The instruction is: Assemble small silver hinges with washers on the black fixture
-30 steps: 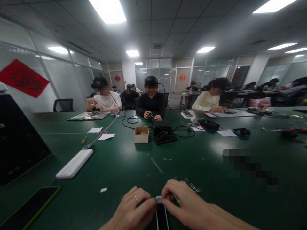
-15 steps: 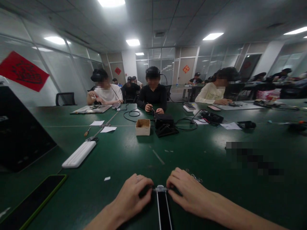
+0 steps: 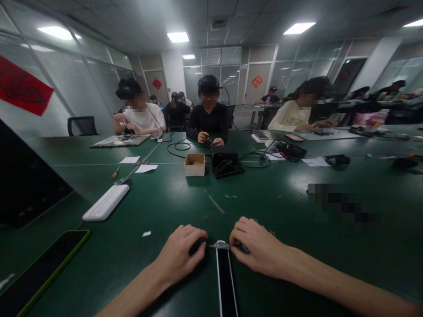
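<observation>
A long black strip with pale edges and a small silvery end piece (image 3: 224, 273) lies on the green table (image 3: 284, 207), running from me toward the far side. My left hand (image 3: 180, 255) curls beside its far end on the left, a ring on one finger. On the right side my right hand (image 3: 256, 248) has its fingers bent, pinching at the same end; something small and dark shows under the fingertips. Several tiny metal rings (image 3: 266, 229) lie just beyond the right hand.
A white oblong case (image 3: 105, 202), a phone in a green case (image 3: 39, 277) and a black slanted panel (image 3: 23, 180) are on the left. A small cardboard box (image 3: 194, 164) and black device with cables (image 3: 224, 164) stand mid-table. Three people work across the table.
The view has tilted down, so both hands sit higher in frame. The hands have drawn slightly apart at the strip's end, with more of the strip showing.
</observation>
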### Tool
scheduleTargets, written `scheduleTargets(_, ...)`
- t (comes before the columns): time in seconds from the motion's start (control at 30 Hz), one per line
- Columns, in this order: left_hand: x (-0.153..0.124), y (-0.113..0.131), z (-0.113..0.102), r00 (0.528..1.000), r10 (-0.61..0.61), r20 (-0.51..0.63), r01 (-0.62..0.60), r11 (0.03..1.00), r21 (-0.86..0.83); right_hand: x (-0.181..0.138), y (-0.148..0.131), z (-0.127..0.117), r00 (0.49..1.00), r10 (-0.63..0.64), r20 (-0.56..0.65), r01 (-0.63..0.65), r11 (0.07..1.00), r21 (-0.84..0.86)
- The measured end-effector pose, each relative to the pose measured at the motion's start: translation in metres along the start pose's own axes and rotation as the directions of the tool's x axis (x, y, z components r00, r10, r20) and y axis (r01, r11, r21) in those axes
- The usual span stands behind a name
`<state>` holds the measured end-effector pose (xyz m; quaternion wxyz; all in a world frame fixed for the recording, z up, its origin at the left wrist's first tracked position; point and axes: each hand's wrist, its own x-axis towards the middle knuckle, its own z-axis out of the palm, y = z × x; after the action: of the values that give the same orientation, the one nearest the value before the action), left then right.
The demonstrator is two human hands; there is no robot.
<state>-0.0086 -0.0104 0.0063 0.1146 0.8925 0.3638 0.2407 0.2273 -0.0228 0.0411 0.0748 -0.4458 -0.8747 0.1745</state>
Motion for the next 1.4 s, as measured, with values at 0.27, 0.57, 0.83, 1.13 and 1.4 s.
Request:
scheduleTargets(0.27, 0.001, 0.001, 0.002, 0.996, -0.035, 0.078, 0.046, 0.989, -0.142, 0.0, 0.004, 0.002, 1.0, -0.023, -0.017, 0.023, 1.0, -0.004)
scheduleTargets(0.57, 0.0, 0.002, 0.009, 0.986, -0.115, 0.124, 0.137, 0.973, -0.186, 0.001, 0.002, 0.002, 0.999, -0.03, -0.016, 0.03, 0.999, 0.017)
scheduleTargets(0.83, -0.001, -0.001, 0.015, 0.994, -0.068, 0.084, 0.084, 0.977, -0.197, 0.0, 0.004, -0.01, 0.998, -0.065, 0.023, 0.065, 0.998, -0.003)
scheduleTargets(1.13, -0.005, -0.009, 0.019, 0.997, -0.039, 0.074, 0.051, 0.984, -0.168, -0.009, 0.064, -0.064, 0.984, 0.171, -0.046, -0.177, 0.961, -0.212)
scheduleTargets(1.4, -0.004, -0.008, 0.019, 0.997, -0.04, 0.072, 0.049, 0.99, -0.133, -0.007, 0.071, -0.046, 0.975, 0.181, 0.125, -0.158, 0.972, -0.176)
